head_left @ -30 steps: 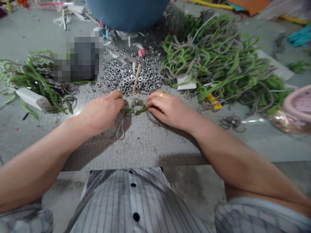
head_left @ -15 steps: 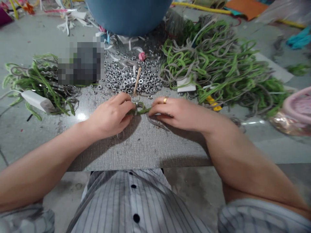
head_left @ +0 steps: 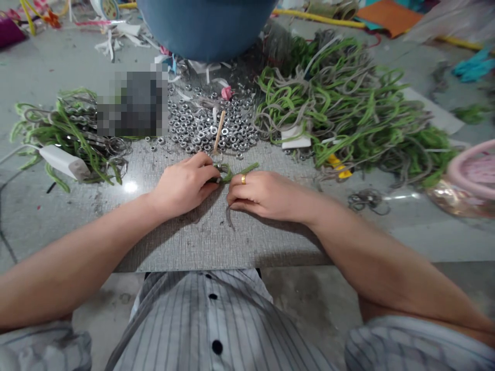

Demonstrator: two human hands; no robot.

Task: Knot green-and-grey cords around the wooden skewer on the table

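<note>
At the middle of the table, my left hand (head_left: 187, 183) and my right hand (head_left: 263, 195) are closed close together on a green and grey cord (head_left: 248, 168). A green end of it sticks out above my right fingers, and a grey end hangs below them. My left fingers pinch the looped part, partly hidden by the fingertips. Just beyond my hands a thin wooden stick (head_left: 219, 130) stands tilted among a spread of metal nuts (head_left: 197, 135). A gold ring is on my right hand.
Right of the nuts lies a big heap of green and grey cords (head_left: 359, 108). Corded pieces with metal rings (head_left: 73, 123) and a white block (head_left: 65, 161) lie left. A blue tub (head_left: 209, 31) stands behind; a pink basket (head_left: 474, 167) is far right.
My right hand has shifted slightly left and down, closer to my left hand. A green cord end now shows above its fingers, and the grey end hangs more steeply downward.
</note>
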